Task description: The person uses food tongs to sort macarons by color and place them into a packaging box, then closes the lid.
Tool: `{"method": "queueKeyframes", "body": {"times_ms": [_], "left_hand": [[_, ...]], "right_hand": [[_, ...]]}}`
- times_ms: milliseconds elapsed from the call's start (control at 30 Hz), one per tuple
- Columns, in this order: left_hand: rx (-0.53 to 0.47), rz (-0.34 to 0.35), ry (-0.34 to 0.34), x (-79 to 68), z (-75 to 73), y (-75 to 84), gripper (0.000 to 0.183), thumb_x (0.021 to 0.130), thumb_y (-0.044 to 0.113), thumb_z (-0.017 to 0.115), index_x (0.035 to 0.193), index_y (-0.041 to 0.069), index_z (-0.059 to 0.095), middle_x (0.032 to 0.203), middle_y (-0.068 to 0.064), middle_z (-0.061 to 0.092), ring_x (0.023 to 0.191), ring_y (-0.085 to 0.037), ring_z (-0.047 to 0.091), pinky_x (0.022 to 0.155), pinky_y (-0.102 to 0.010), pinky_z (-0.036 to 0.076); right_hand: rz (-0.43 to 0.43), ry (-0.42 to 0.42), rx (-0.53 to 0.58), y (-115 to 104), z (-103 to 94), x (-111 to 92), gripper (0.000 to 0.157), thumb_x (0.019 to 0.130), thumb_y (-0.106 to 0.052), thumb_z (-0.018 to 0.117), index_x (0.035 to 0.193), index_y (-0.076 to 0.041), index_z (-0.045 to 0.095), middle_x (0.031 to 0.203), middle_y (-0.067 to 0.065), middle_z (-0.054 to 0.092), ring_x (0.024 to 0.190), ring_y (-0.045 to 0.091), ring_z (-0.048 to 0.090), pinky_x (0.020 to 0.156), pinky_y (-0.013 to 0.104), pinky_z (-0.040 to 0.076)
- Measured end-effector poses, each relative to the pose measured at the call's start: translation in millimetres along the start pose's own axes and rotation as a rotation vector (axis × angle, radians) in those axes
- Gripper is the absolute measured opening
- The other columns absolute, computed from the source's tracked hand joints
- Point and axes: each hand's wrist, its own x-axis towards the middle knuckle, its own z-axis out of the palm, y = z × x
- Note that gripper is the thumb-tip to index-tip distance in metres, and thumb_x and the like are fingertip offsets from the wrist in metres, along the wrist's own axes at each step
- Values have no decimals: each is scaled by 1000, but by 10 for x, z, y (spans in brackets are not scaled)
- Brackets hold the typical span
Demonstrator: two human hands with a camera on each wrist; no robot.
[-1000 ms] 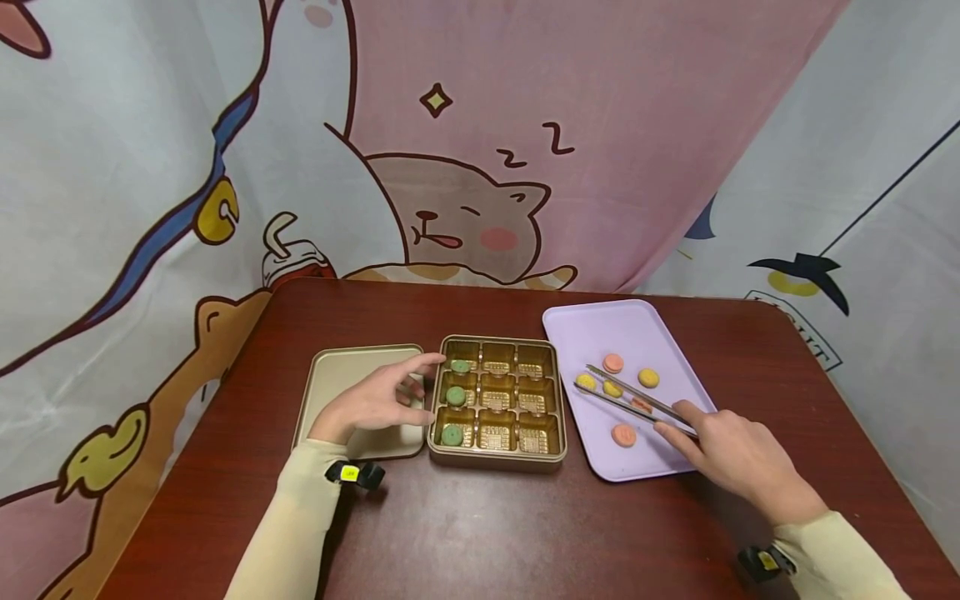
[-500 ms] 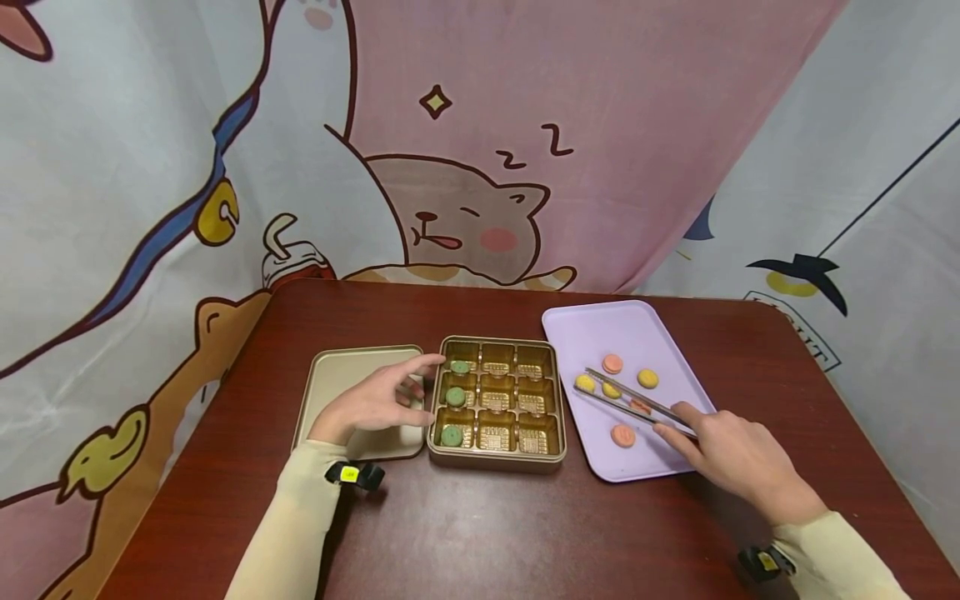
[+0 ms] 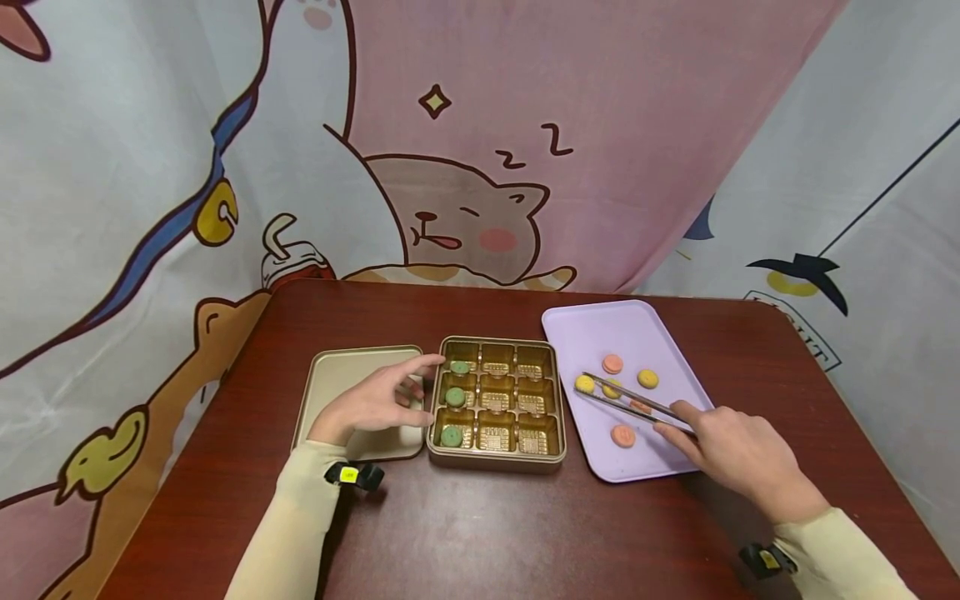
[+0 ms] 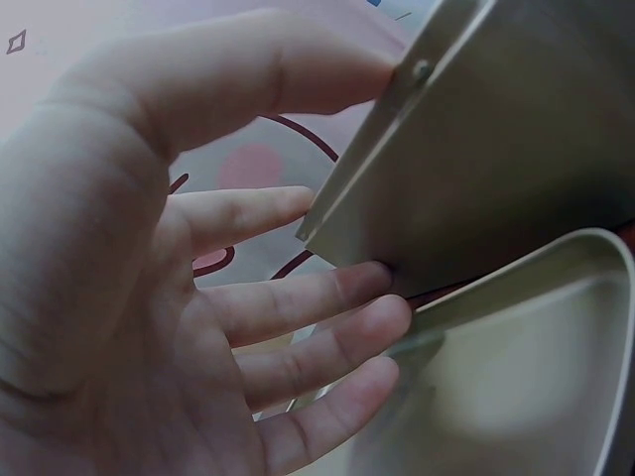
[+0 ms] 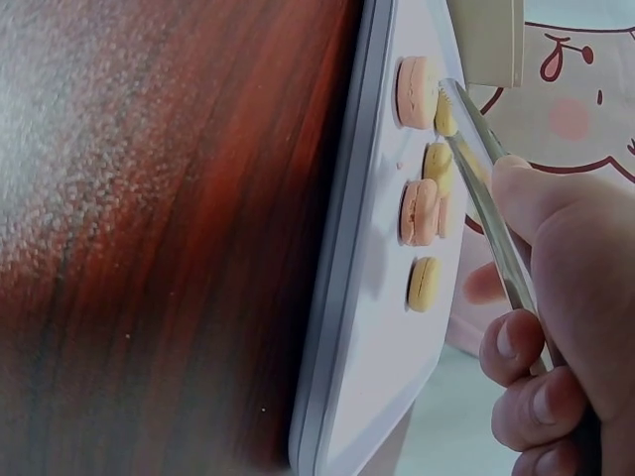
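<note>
My right hand (image 3: 738, 450) grips a pair of metal tongs (image 5: 496, 223) over the lilac tray (image 3: 600, 325). The tong tips lie either side of a yellow macaron (image 3: 585, 384) near the tray's left edge. Two more yellow macarons and several pink macarons (image 3: 623, 435) lie on the tray. With its fingers spread, my left hand (image 3: 378, 400) touches the left wall of a gold box (image 3: 498, 461); thumb and fingertips meet that wall in the left wrist view. Inside the box, green macarons (image 3: 455, 397) fill the left column of compartments.
A flat beige lid (image 3: 337, 367) lies left of the box, partly under my left hand. The dark red-brown table (image 3: 465, 533) ends at a patterned cloth backdrop (image 3: 630, 125) at the back and sides.
The tong tips have drawn closer together around the leftmost yellow macaron. My left hand and the box stay where they were.
</note>
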Motion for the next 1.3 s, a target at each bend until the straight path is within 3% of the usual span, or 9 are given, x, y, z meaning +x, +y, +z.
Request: {"method": "queueKeyframes", "body": {"times_ms": [867,1300], "left_hand": [[-8,-13,-1,-5,-3,23,89,87,21,87,161,16,40,144,-15,57,115,-30,65,98,-50,57],[-8,-7,-1,-7,-3,34,89,87,21,87,161,16,40,144,-16,57,115,-31,65,99,-50,57]], "right_hand": [[1,18,0,-12,56,-41,33,96,-46,75,98,-14,68,51,-7,37,48,11,37,43,28,28],[13,59,37,-9,111,-76,34,98,-48,71,99,-15,67,54,-9,45,50,12,39,43,30,30]]}}
